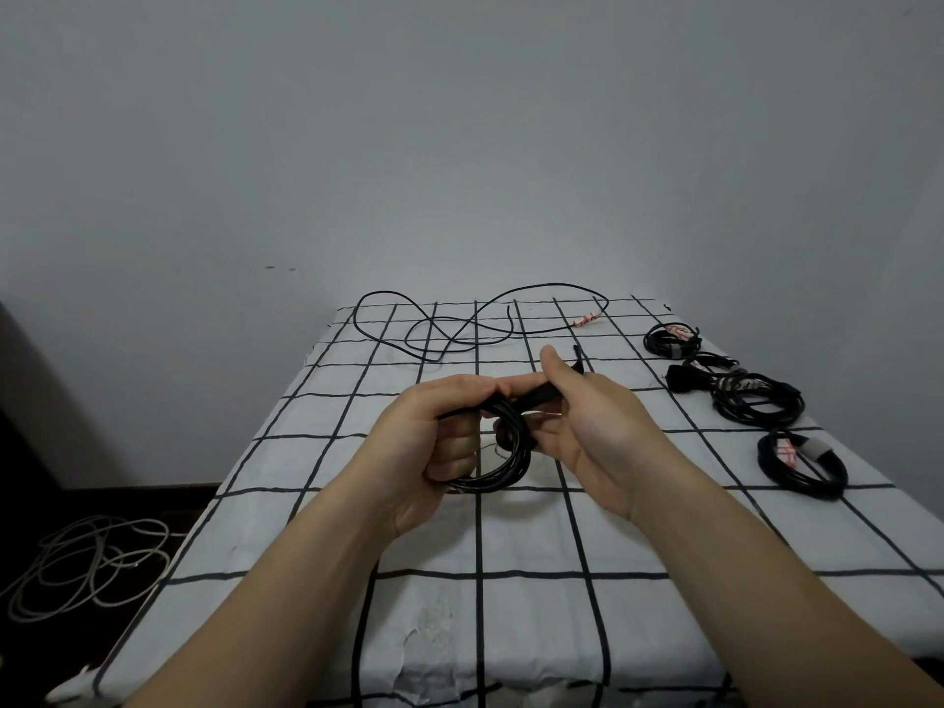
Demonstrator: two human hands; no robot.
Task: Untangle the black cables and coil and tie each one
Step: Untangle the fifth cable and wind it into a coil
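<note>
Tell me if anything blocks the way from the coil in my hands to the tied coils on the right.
Nothing visible does. Only bare checked cloth lies between the coil, gripped by the left hand with the right hand pinching its strap, and the tied coils. The loose cable lies farther back, off that path.

It looked like a plain room in a home rather than a workshop: a bare, pale grey wall (459, 145) rose behind a cloth-covered table (526, 534), the cloth white with a black grid. Tied black cable coils (669, 342) sat along its right side, and a loose pale cable (87, 564) lay heaped on the dark floor (41, 666).
</note>
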